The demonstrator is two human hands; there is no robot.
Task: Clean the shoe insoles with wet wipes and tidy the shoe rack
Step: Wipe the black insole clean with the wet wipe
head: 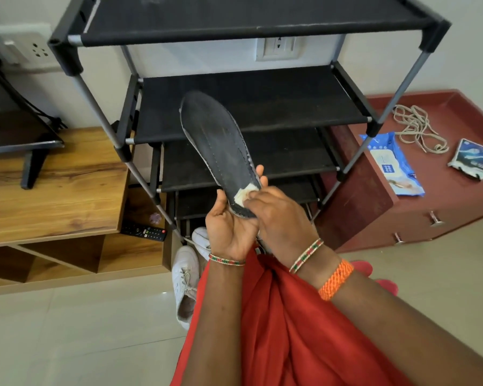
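Note:
A dark insole (214, 143) with a stitched edge points up and away in front of the black shoe rack (251, 107). My left hand (230, 227) holds its heel end from below, thumb on the left edge and fingertips showing past the right edge. My right hand (279, 215) pinches a small soiled wet wipe (246, 194) and presses it on the insole near the heel. The rack's fabric shelves hold nothing that I can see.
A white laced shoe (185, 280) lies on the floor below my hands, another (202, 240) behind it. A blue wet-wipes pack (393, 165), loose laces (416, 126) and a small packet (470, 158) lie on the red cabinet at right. A remote (144, 232) sits in the wooden unit at left.

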